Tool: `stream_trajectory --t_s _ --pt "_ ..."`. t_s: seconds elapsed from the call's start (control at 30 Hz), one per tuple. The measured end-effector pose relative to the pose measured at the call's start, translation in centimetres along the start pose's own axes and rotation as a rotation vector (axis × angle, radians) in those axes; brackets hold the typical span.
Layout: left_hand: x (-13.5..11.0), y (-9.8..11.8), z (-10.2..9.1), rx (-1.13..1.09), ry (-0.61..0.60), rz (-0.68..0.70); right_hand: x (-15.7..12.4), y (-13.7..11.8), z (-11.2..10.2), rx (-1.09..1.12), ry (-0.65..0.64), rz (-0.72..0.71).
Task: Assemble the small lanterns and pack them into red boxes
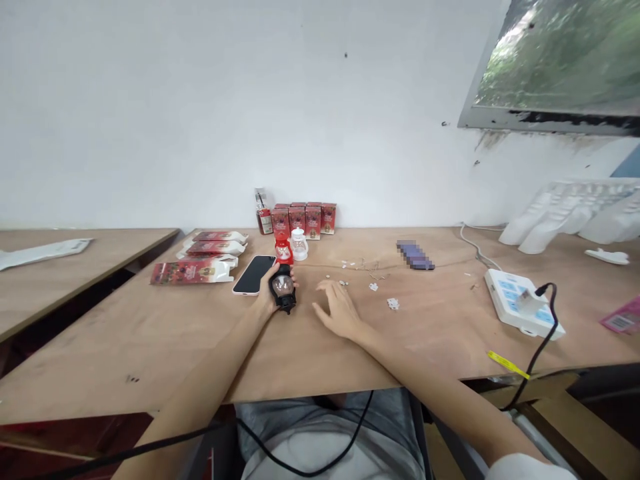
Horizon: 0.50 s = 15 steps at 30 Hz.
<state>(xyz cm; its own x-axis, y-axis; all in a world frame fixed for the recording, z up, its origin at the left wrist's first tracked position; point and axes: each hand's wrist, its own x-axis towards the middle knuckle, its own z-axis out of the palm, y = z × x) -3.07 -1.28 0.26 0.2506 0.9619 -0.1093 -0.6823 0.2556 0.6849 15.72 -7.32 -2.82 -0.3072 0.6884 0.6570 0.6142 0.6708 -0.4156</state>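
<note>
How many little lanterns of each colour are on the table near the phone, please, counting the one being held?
black lantern: 1, held in the left hand
red lantern: 1
white lantern: 1
Total: 3

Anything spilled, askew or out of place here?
Small pale parts lie scattered loosely on the table beyond the right hand. A yellow strip lies at the front edge. The left hand grips a black lantern.

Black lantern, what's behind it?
Behind the black lantern, gripped by the left hand, stand a red lantern and a white lantern, then a row of red boxes at the wall. The patch of table directly behind it is covered.
</note>
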Motion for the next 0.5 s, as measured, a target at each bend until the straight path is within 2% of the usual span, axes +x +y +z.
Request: stream_trajectory --t_s 0.13,0.2,0.27,0.37,0.5 --pt "0.6 -0.1 -0.3 0.013 -0.004 -0.002 0.0 2.5 1.4 -0.170 0.098 0.472" --pt "0.8 -0.3 -0.3 0.032 0.004 0.000 0.4 3.7 2.3 -0.189 0.084 0.581" --pt "1.0 -0.5 -0.3 0.043 0.010 -0.010 1.1 4.6 3.1 -0.190 0.046 0.598" --pt "1.1 -0.7 -0.1 0.051 0.017 -0.004 2.8 5.3 3.9 -0.224 -0.086 0.570" --pt "1.5 -1.0 0.0 0.032 0.026 0.027 5.4 6.1 4.1 -0.252 -0.280 0.414"
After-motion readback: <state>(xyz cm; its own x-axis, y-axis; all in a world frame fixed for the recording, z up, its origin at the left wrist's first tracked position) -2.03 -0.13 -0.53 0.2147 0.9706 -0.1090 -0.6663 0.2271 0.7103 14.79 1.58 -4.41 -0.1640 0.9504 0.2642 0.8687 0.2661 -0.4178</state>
